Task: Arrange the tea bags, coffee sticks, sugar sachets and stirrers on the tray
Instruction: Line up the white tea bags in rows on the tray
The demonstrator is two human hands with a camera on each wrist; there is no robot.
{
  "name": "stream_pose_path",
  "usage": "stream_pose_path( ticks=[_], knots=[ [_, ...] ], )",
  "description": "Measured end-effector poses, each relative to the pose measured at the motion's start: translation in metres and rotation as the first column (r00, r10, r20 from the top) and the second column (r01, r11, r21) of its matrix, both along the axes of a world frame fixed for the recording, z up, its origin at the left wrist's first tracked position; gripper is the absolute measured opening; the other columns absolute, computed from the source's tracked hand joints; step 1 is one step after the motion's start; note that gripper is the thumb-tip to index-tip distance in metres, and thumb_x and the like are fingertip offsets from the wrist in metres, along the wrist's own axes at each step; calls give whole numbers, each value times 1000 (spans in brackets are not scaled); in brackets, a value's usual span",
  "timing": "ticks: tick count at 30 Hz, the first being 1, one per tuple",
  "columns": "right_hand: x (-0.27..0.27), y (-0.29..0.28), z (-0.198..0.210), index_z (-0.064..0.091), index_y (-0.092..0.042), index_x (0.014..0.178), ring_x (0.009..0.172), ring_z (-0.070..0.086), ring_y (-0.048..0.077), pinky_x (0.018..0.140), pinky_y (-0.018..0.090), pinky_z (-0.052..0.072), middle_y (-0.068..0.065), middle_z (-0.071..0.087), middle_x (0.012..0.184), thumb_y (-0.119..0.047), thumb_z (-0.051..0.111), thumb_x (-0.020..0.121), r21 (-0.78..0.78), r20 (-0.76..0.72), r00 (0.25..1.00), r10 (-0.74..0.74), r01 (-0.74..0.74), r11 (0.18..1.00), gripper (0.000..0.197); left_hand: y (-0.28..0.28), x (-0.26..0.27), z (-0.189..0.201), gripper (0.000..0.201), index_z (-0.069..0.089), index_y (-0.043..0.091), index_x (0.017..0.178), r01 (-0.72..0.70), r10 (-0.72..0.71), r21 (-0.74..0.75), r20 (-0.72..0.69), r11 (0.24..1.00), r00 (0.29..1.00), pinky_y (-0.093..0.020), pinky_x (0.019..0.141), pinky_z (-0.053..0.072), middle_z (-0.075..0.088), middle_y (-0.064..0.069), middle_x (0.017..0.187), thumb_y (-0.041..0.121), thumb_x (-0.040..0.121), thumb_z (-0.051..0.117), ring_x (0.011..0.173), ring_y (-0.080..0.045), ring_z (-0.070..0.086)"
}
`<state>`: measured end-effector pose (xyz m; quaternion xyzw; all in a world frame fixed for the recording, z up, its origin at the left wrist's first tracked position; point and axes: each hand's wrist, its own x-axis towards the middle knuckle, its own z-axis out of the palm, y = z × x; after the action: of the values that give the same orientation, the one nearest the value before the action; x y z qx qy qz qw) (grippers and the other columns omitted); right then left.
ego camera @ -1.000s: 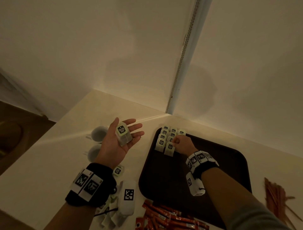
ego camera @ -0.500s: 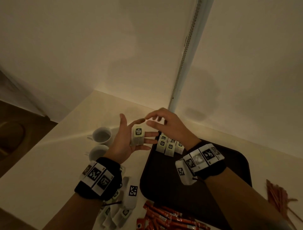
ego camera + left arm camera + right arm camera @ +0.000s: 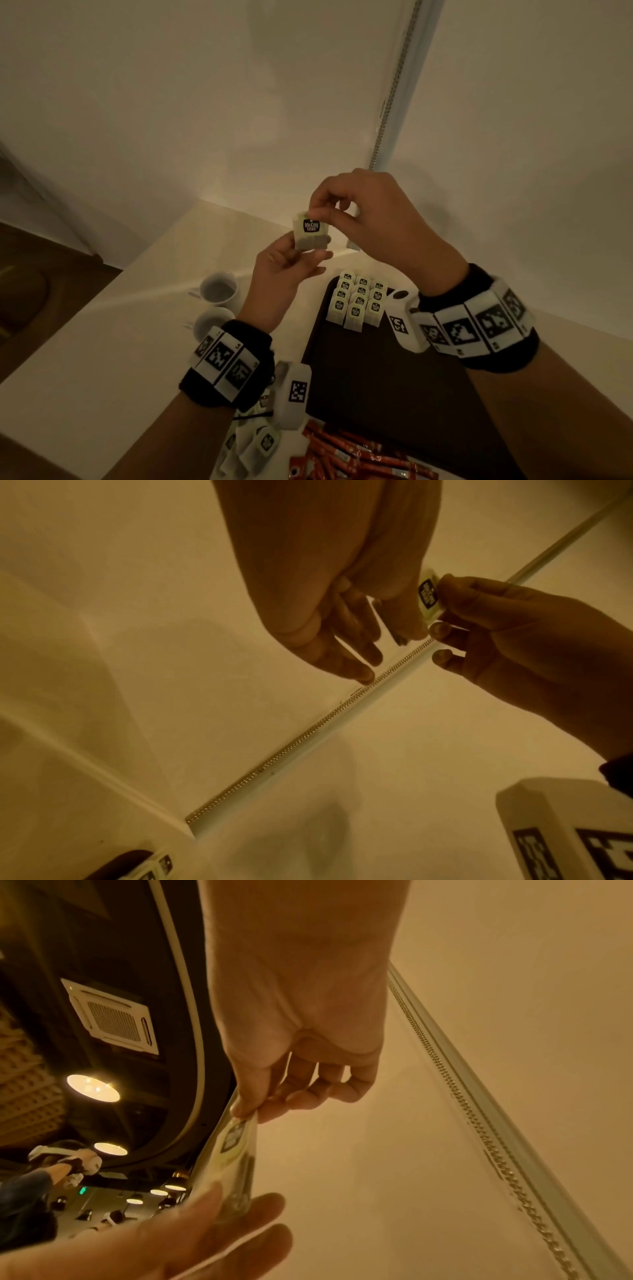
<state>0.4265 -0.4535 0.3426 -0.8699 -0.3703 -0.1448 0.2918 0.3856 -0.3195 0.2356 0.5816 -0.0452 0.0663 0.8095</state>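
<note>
On the left of the table (image 3: 85,359) stand two white cups (image 3: 219,291), near the tray but off it; they are best left alone. The left hand (image 3: 281,270) supports the lower part of a tea bag (image 3: 310,233) with thumb and curled fingers, raised above the table's far corner. The right hand (image 3: 363,212) pinches the bag's top edge between thumb and forefinger, so both grips are clamped on the same bag.

To hand it over cleanly, I judge the left hand should let go only once the right pinch is firm, as the paper looks thin and easy to crease. The dark tray (image 3: 394,377) lies below and to the right, with rows of tea bags (image 3: 359,301) standing at its far left corner; the new one probably belongs at the near end of a row, label facing the same way. More loose tea bags (image 3: 253,445) and coffee sticks (image 3: 359,459) wait at the tray's near edge.
</note>
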Motion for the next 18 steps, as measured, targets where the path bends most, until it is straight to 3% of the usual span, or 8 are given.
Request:
stream_pose_path(
  ticks=[3, 7, 12, 14, 18],
  knots=[
    [-5, 2, 8, 69, -23, 85, 68, 50, 0, 67, 17, 39, -14, 66, 76, -30, 62, 87, -18, 9, 1000, -28, 28, 999, 9, -2, -3, 4, 17, 72, 23, 96, 34, -34, -40, 13, 999, 999, -23, 70, 53, 74, 2, 98, 15, 80, 71, 89, -17, 70],
    [-8, 3, 11, 71, -24, 88, 64, 51, -7, 63, 6, 35, -18, 61, 72, -29, 63, 87, -52, -36, 997, -63, 61, 997, 9, -6, -11, 8, 15, 73, 22, 91, 77, -79, -114, -15, 991, 997, -24, 71, 52, 74, 2, 95, 19, 79, 64, 86, -15, 70],
    [-13, 6, 10, 72, -24, 93, 64, 53, -1, 65, 15, 42, -10, 66, 77, -26, 64, 86, -46, -109, 990, -92, 87, 995, 11, -9, -19, 8, 19, 77, 23, 83, 154, -167, -191, -53, 969, 985, -21, 69, 53, 74, 2, 92, 18, 82, 58, 83, -15, 69],
    [-14, 6, 10, 72, -24, 93, 64, 55, 2, 64, 13, 41, -10, 65, 76, -26, 64, 87, -50, -141, 984, -108, 101, 994, 10, -9, -21, 8, 18, 75, 21, 87, 167, -192, -249, -80, 954, 978, -21, 67, 53, 73, 0, 95, 19, 86, 57, 83, -15, 69],
    [-15, 6, 11, 72, -24, 93, 62, 54, 1, 61, 6, 38, -12, 61, 73, -24, 65, 86, -39, -188, 974, -127, 122, 992, 10, -9, -22, 7, 24, 77, 24, 79, 176, -220, -314, -111, 933, 969, -19, 65, 53, 73, 2, 94, 21, 80, 54, 82, -13, 69]
  ],
)
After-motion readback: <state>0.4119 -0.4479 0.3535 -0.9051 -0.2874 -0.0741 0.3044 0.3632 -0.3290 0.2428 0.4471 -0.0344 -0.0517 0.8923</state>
